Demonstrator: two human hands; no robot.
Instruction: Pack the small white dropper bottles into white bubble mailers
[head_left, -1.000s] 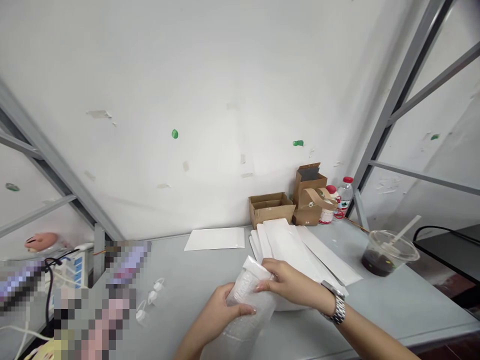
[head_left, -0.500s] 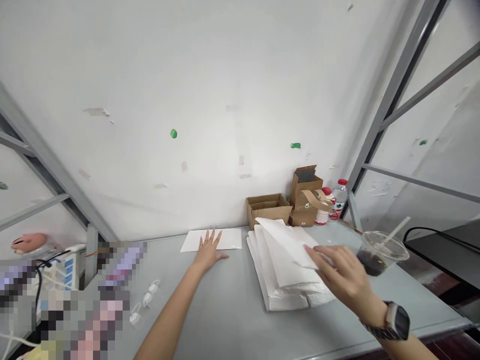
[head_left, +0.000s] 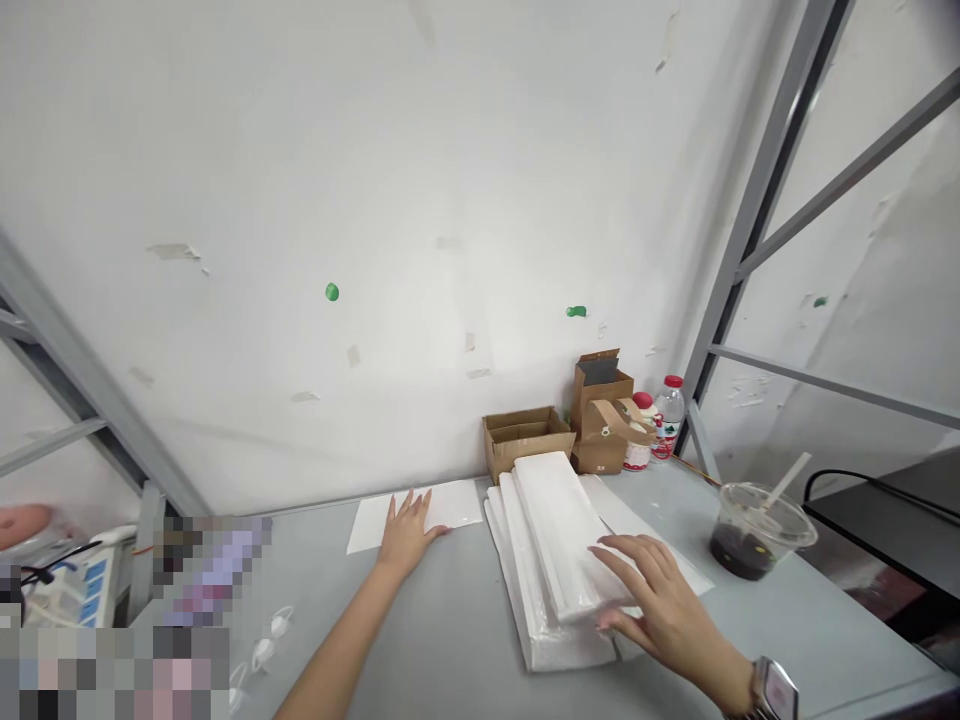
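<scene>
My left hand (head_left: 409, 532) lies flat with fingers spread on a white sheet of paper (head_left: 457, 500) at the back of the grey table. Right of it rests a stack of white folded sheets (head_left: 551, 530), in loosely overlapping layers with some creased, shiny edges. My right hand (head_left: 651, 590) is over the right edge of this stack, fingers and thumb apart, and grips nothing. Whether its fingertips touch the top sheet I cannot tell. Another flat white sheet (head_left: 679, 560) sticks out from behind the stack and my right hand.
Behind the stack stand a cardboard box (head_left: 525, 445), a brown paper bag (head_left: 604, 440) and a red-capped bottle (head_left: 670, 415). A clear cup (head_left: 757, 530) with dark liquid and a straw is at the right. Small white cable pieces (head_left: 262, 655) and a power strip (head_left: 94, 590) lie left.
My right hand has let go of the sheet it was lifting, which now lies on the stack. Its fingers have spread. The left hand still lies on its paper; the view has shifted slightly.
</scene>
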